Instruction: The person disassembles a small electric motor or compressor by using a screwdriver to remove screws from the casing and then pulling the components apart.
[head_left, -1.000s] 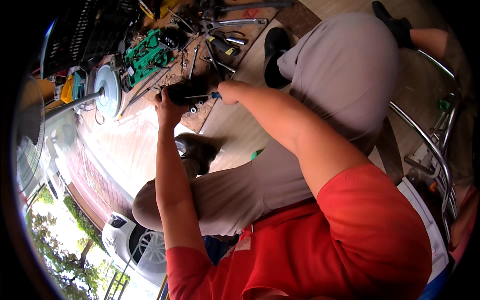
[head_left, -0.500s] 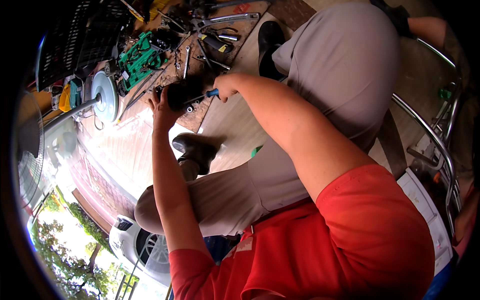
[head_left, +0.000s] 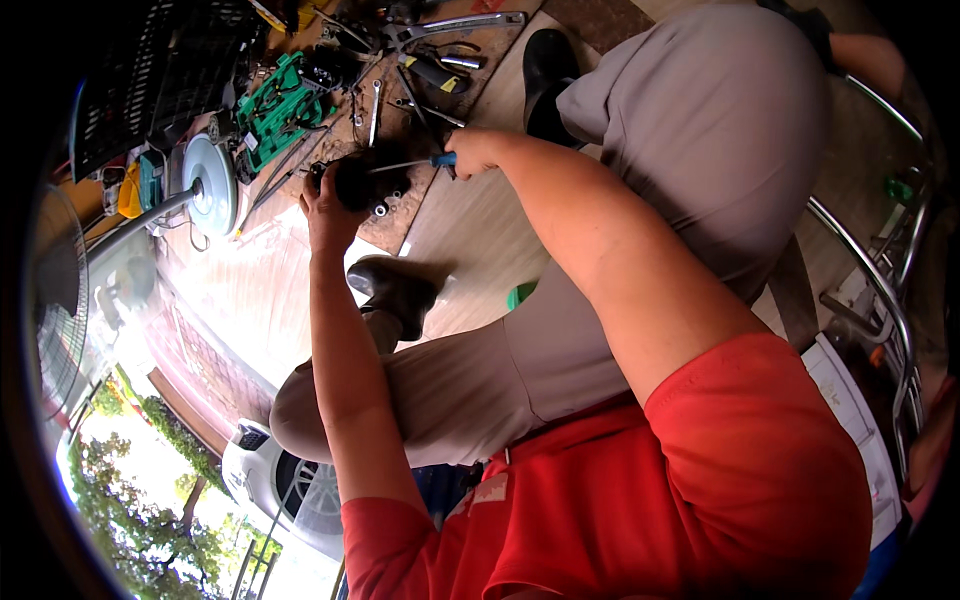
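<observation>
My right hand point(head_left: 474, 153) is closed around the blue handle of a screwdriver point(head_left: 443, 159). Its thin metal shaft points left to a dark, black part point(head_left: 358, 187) on the work board; where the tip meets the part is too dark to make out. My left hand point(head_left: 328, 207) grips the near left side of that black part, fingers wrapped over its edge. Small metal rings or nuts point(head_left: 380, 210) lie just on the near side of it. A combination wrench point(head_left: 375, 112) lies beyond the part.
Pliers point(head_left: 437, 74), a socket point(head_left: 461, 62) and a large wrench point(head_left: 465, 24) lie at the board's far side. A green tool case point(head_left: 275, 115) stands open at left, near a fan's round base point(head_left: 210, 187). My shoes point(head_left: 395, 293) flank the board; a metal-framed chair point(head_left: 868, 262) is at right.
My right hand has moved slightly away and to the right with the screwdriver, whose shaft now shows longer and lies flatter. My left hand stays on the black part.
</observation>
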